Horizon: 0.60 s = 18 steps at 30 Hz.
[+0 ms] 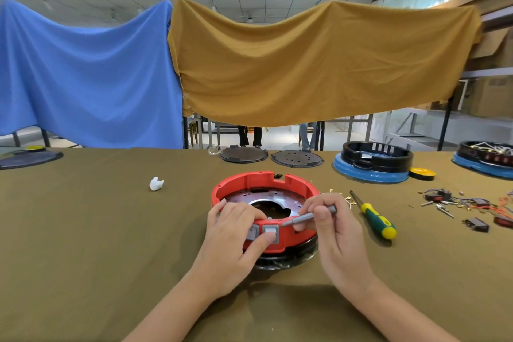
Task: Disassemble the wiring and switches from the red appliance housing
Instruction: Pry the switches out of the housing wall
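Observation:
The round red appliance housing (258, 183) lies open side up on the olive cloth, on top of a black base. Two grey-framed rocker switches sit in its near wall; the right switch (270, 230) shows best. My left hand (236, 233) grips the near rim, fingers over the top, thumb pressing the right switch's lower edge. My right hand (330, 230) holds a thin grey screwdriver (308, 216) like a pen. Its tip touches the switch's upper right corner.
A green-and-yellow screwdriver (374, 218) lies right of the housing. Loose wires, terminals and removed switches (460, 204) are scattered at the far right. Two black-and-blue housings (372, 166), two dark round plates (244, 154) and a white scrap (156, 184) lie farther back.

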Available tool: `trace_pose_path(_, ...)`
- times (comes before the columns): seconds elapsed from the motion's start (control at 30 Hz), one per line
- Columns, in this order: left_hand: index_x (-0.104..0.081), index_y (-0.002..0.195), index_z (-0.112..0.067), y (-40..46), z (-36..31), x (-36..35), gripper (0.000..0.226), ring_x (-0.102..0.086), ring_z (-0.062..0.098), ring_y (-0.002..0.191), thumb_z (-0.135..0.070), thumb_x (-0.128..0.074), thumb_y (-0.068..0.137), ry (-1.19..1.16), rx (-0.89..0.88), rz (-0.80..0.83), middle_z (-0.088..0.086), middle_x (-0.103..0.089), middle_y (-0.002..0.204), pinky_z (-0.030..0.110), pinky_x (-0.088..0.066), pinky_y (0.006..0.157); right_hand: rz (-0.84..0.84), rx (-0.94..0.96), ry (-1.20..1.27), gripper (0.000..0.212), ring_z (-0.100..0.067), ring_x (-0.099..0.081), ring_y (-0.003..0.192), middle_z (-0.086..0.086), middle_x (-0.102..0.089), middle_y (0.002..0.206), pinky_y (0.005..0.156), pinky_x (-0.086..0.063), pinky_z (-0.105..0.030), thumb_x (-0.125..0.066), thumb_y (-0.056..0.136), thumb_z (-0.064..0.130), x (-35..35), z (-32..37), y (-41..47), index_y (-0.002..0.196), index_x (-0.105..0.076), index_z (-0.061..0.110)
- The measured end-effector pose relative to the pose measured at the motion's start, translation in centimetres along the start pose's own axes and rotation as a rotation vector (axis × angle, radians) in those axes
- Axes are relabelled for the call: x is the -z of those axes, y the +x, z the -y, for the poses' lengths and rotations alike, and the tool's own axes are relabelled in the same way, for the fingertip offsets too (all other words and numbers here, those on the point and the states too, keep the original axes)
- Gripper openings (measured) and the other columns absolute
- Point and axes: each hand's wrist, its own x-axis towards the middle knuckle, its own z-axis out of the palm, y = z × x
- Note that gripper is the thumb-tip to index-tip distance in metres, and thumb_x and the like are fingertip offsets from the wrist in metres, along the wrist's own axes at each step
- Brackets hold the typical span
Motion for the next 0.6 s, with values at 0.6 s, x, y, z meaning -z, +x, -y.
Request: trace_pose_path(0.6, -0.058, 0.103, -0.034, 0.0, 0.2, -0.3, 0.031, -0.047, -0.003, 0.103, -0.06, -0.049, 0.089, 0.028, 0.015, -0.015, -0.024, -0.051, 0.098, 0.039, -0.029, 0.113, 0.052, -0.098, -0.025, 0.021, -0.018, -0.072, 0.072, -0.001, -0.069, 0.083, 0.067, -0.059, -0.05, -0.044, 0.1, 0.029, -0.3, 0.4, 1.2, 0.094, -0.056, 0.013)
